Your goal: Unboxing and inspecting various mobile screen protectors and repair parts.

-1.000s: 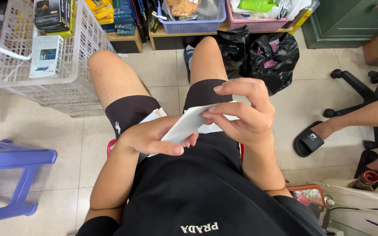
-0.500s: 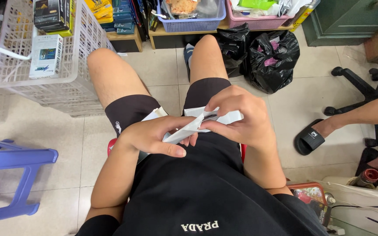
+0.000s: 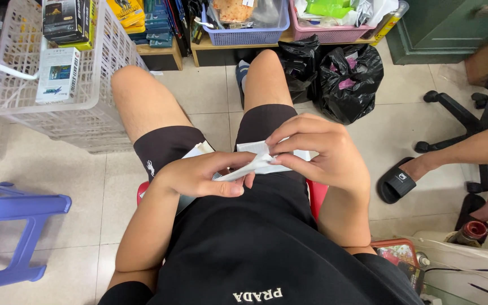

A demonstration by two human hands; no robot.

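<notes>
Resting white paper (image 3: 258,164) between both hands' grip

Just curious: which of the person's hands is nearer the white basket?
Left. The left hand sits on the basket's side of the lap; the right hand is across the paper, farther off.

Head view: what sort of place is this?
Probably a small shop's packing or stock corner: white wire basket of boxed goods, low shelf of stacked boxes, full black plastic bags on the tiled floor.
</notes>
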